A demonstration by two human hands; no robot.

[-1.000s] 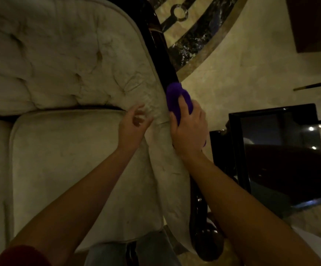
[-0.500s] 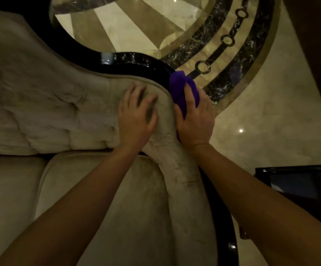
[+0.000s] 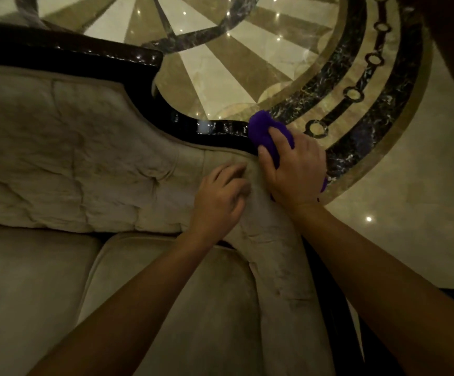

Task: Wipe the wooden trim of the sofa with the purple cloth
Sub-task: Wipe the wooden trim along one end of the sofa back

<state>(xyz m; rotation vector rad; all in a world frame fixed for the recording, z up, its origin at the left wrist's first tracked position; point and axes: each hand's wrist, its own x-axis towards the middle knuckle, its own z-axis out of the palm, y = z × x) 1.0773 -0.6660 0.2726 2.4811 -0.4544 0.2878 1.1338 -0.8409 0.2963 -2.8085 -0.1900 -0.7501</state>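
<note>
Purple cloth (image 3: 267,134), bunched under my right hand (image 3: 295,169) fingers, gripped against dark wooden trim (image 3: 220,131); left hand (image 3: 220,196) loosely curled, empty, on sofa (image 3: 84,158) upholstery.

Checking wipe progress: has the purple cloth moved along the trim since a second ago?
Yes. The purple cloth in the right hand has travelled up the armrest's wooden trim to the curve where it meets the backrest.

A glossy marble floor (image 3: 399,240) is lying behind, showing a round dark inlay band (image 3: 356,126) and reflecting small ceiling lights.
</note>
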